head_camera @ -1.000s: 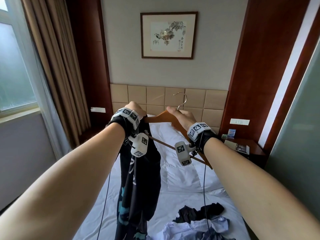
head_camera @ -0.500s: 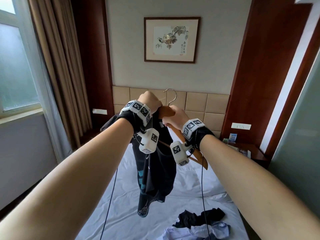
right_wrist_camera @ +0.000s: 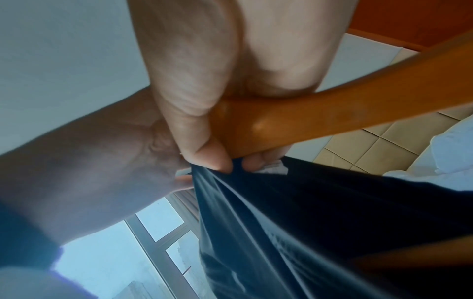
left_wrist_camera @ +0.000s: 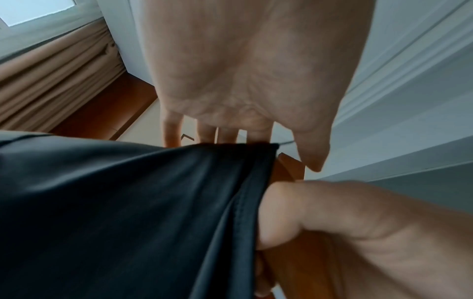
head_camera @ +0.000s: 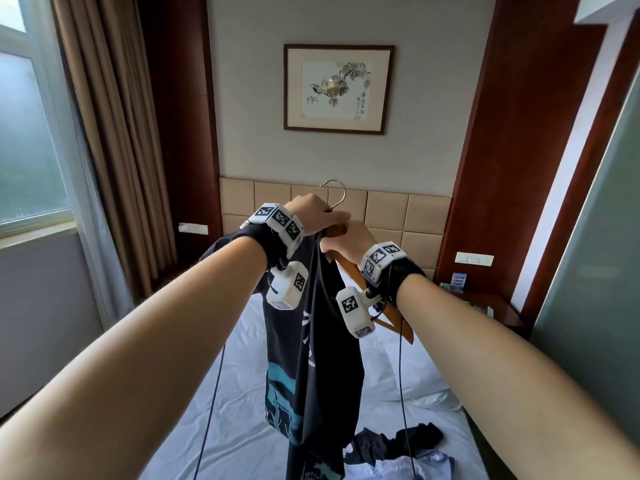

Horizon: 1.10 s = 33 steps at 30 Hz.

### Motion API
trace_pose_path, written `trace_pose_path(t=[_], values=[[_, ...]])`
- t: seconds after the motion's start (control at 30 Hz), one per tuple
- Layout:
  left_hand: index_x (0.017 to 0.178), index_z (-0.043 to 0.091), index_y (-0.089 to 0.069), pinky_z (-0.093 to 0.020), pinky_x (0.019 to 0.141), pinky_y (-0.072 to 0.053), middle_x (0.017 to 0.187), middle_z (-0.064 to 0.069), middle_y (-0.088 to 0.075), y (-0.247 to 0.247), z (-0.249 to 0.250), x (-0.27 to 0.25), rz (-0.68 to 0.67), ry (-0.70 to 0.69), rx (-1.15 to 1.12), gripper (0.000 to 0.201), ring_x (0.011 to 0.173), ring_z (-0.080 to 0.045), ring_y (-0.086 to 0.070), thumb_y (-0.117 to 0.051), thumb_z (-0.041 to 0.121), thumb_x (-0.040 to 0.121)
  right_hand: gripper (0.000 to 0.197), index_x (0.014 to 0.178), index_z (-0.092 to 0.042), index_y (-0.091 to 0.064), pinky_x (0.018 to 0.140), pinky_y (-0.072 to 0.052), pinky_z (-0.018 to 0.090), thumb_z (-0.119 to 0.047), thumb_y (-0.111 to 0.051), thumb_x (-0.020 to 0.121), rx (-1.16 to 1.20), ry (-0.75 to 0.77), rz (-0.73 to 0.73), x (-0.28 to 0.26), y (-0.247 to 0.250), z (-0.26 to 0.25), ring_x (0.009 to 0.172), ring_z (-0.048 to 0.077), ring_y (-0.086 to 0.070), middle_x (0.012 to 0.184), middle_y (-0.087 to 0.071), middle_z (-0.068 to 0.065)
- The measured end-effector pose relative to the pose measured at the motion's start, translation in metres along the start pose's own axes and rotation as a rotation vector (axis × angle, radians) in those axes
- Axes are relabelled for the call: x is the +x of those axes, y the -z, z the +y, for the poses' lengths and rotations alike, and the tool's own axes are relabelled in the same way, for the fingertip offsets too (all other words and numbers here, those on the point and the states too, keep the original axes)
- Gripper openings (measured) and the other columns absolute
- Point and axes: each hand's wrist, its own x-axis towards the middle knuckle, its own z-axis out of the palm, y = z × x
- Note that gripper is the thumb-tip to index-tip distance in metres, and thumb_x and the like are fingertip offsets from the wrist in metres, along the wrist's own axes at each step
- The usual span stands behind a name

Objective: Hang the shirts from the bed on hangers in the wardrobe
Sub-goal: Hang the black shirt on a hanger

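I hold a wooden hanger (head_camera: 389, 315) with a metal hook (head_camera: 334, 190) up over the bed. A black shirt (head_camera: 311, 358) with teal print hangs from its left half. My right hand (head_camera: 346, 242) grips the hanger's wood (right_wrist_camera: 294, 123) near the hook. Its thumb and a finger pinch the black shirt's (right_wrist_camera: 320, 212) collar edge. My left hand (head_camera: 310, 214) lies over the top beside it. Its fingers (left_wrist_camera: 207, 134) reach down behind the black shirt's (left_wrist_camera: 128, 212) gathered edge and their tips are hidden; the thumb stands free. The hanger's right arm is bare.
Below lies the bed (head_camera: 242, 393) with white sheets; several more shirts (head_camera: 398, 448) are heaped at its near right. A nightstand (head_camera: 485, 306) stands at the right, a curtain (head_camera: 110, 133) and window at the left, a padded headboard (head_camera: 391, 209) ahead.
My left hand has moved right until it meets the right hand near the hook, drawing the shirt along the hanger. Both hands and the shirt have risen.
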Motion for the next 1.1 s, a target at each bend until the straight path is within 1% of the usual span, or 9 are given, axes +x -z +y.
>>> trace_pose_path(t=[0.13,0.33,0.4,0.53,0.6,0.77,0.93,1.03,1.1], values=[[0.063,0.014,-0.056,-0.027,0.055,-0.035,0.063,-0.002,-0.054,0.005,-0.007,0.002,-0.038,0.07,-0.023,0.069,0.059,-0.019,-0.048,-0.05,0.08,0.079,0.008,0.077,-0.008,-0.065,0.045,-0.042,0.013,-0.002,-0.068,0.072,0.035,0.021,-0.062,-0.006,0.004,-0.012,0.044,0.007,-0.056,0.062,-0.066,0.005],[0.077,0.018,-0.071,-0.025,0.063,-0.047,0.07,-0.001,-0.07,0.019,-0.023,0.001,-0.246,0.164,-0.177,0.076,0.062,-0.018,-0.064,-0.057,0.091,0.06,0.034,0.093,-0.008,-0.071,0.073,-0.057,0.035,-0.004,-0.075,0.059,0.086,0.034,-0.103,0.001,-0.001,-0.014,0.069,0.022,-0.067,0.08,-0.074,0.014],[0.081,0.02,-0.073,-0.026,0.065,-0.049,0.075,-0.002,-0.073,0.019,-0.026,-0.001,-0.281,0.165,-0.189,0.072,0.065,-0.019,-0.067,-0.059,0.088,0.062,0.033,0.092,-0.006,-0.07,0.072,-0.054,0.035,-0.001,-0.076,0.06,0.09,0.057,-0.12,0.001,-0.002,-0.015,0.069,0.021,-0.064,0.076,-0.071,0.011],[0.079,0.017,-0.073,-0.027,0.064,-0.05,0.071,-0.001,-0.072,0.013,-0.033,-0.002,-0.238,0.149,-0.282,0.06,0.061,-0.018,-0.065,-0.067,0.075,0.065,0.025,0.087,-0.009,-0.07,0.083,-0.054,0.042,-0.001,-0.073,0.064,0.245,0.05,-0.215,0.002,-0.006,-0.017,0.077,0.026,-0.065,0.08,-0.069,0.011],[0.08,0.014,-0.071,-0.027,0.063,-0.047,0.071,-0.002,-0.069,0.01,-0.037,0.0,-0.203,0.118,-0.292,0.062,0.062,-0.018,-0.062,-0.063,0.073,0.062,0.028,0.097,-0.007,-0.067,0.091,-0.052,0.048,-0.006,-0.065,0.069,0.395,-0.023,-0.282,0.005,-0.006,-0.016,0.085,0.034,-0.065,0.088,-0.068,0.018],[0.067,0.014,-0.065,-0.021,0.048,-0.037,0.058,0.002,-0.059,0.01,-0.046,0.002,-0.093,0.072,-0.336,0.041,0.051,-0.015,-0.054,-0.072,0.055,0.068,0.028,0.104,-0.006,-0.054,0.08,-0.054,0.041,-0.012,-0.052,0.077,0.527,-0.213,-0.312,0.014,-0.006,-0.013,0.086,0.043,-0.056,0.09,-0.055,0.027],[0.063,0.011,-0.06,-0.018,0.038,-0.028,0.049,0.004,-0.047,0.017,-0.057,0.004,-0.021,0.016,-0.333,0.039,0.042,-0.012,-0.042,-0.071,0.045,0.08,0.04,0.128,0.003,-0.053,0.08,-0.06,0.043,-0.017,-0.041,0.097,0.522,-0.406,-0.323,0.028,-0.014,-0.01,0.104,0.038,-0.069,0.117,-0.068,0.026],[0.056,0.013,-0.055,-0.02,0.04,-0.027,0.046,0.005,-0.044,0.022,-0.063,0.005,0.008,-0.013,-0.325,0.046,0.042,-0.012,-0.041,-0.073,0.05,0.078,0.043,0.123,0.007,-0.059,0.086,-0.059,0.042,-0.024,-0.047,0.096,0.417,-0.449,-0.378,0.034,-0.015,-0.012,0.104,0.034,-0.07,0.112,-0.07,0.023],[0.06,0.011,-0.059,-0.021,0.042,-0.028,0.049,0.004,-0.046,0.026,-0.067,0.004,-0.003,-0.039,-0.319,0.053,0.043,-0.012,-0.041,-0.073,0.06,0.075,0.031,0.106,0.004,-0.061,0.069,-0.06,0.032,-0.023,-0.049,0.098,0.4,-0.441,-0.405,0.038,-0.018,-0.019,0.091,0.029,-0.068,0.098,-0.067,0.019]])
